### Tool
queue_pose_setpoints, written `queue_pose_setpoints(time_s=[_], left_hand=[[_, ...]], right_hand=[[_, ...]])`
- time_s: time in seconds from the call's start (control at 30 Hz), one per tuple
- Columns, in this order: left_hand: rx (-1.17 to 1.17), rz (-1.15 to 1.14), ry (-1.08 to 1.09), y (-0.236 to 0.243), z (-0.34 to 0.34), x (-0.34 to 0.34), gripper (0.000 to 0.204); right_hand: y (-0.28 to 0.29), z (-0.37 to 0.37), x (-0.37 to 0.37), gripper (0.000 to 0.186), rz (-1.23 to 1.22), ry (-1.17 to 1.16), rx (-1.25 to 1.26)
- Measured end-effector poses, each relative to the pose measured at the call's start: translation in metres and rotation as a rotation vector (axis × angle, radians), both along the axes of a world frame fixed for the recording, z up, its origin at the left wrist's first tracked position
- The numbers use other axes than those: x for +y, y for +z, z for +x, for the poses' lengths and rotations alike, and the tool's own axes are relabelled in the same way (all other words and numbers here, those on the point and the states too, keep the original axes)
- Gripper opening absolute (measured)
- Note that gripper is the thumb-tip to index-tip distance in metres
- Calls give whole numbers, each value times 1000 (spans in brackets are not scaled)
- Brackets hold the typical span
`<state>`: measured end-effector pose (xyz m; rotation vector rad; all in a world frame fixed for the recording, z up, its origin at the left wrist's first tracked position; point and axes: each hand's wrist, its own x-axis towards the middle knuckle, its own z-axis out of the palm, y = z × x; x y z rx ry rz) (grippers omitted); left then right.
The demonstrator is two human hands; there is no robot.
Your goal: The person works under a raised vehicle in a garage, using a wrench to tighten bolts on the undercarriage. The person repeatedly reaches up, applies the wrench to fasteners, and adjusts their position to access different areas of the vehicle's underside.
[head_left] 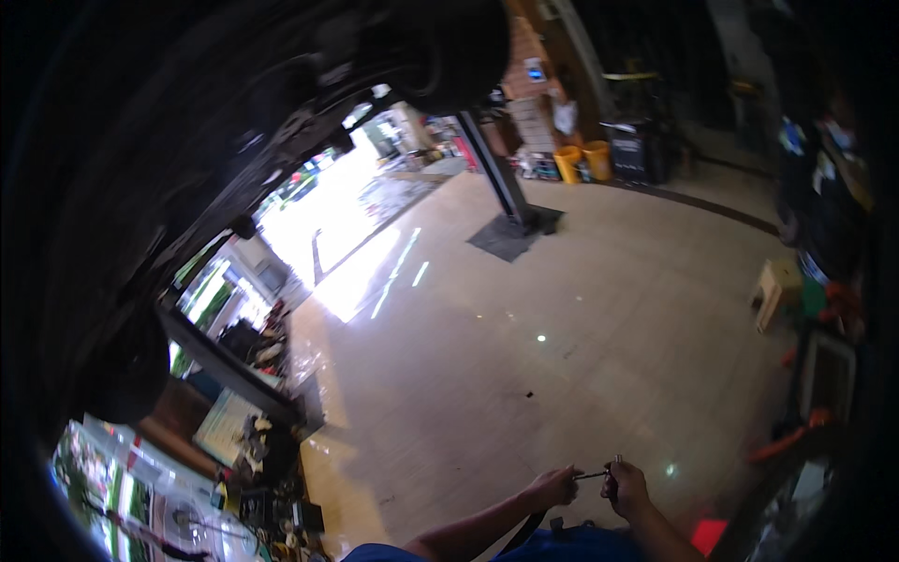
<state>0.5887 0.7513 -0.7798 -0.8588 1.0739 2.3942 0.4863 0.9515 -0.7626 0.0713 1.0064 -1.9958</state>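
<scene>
"What occupied the most space?"

"A vehicle (281,126), its dark underside raised across the upper left. Beneath it, the floor (449,365) was pale and glossy, with daylight glaring off its far part."

"Supports and stored items?"

"Two dark posts (501,173) stood apart, the farther on a dark base plate (494,240). A black box (632,155) stood near two yellow buckets (567,166); a pale stool (777,288) stood at the right."

"Labelling?"

"Pale marks on the box and a small blue-and-white sign (534,71) beyond the buckets — both too small and blurred to read."

"The hands?"

"Low in view, above the floor: the left hand (554,489) was closed on one end of a thin, dark rod-like tool (590,475), the right hand (629,489) closed around the other — its exact type could not be told."
</scene>
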Motion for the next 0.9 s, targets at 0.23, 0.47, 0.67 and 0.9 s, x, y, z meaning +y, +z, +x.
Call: queue_pose_setpoints(time_s=[0.23,0.47,0.67,0.9], left_hand=[[36,-18,439,14,42,-75,31],[280,-100,654,42,-9,-131,18],[754,195,633,75,-86,-164,23],[726,-11,906,90,-90,-177,32]], right_hand=[[18,-37,-141,22,-15,385,150],[72,-107,-237,27,-119,555,445],[152,-173,-292,23,-443,731,802],[159,-168,-348,36,-391,946,288]])
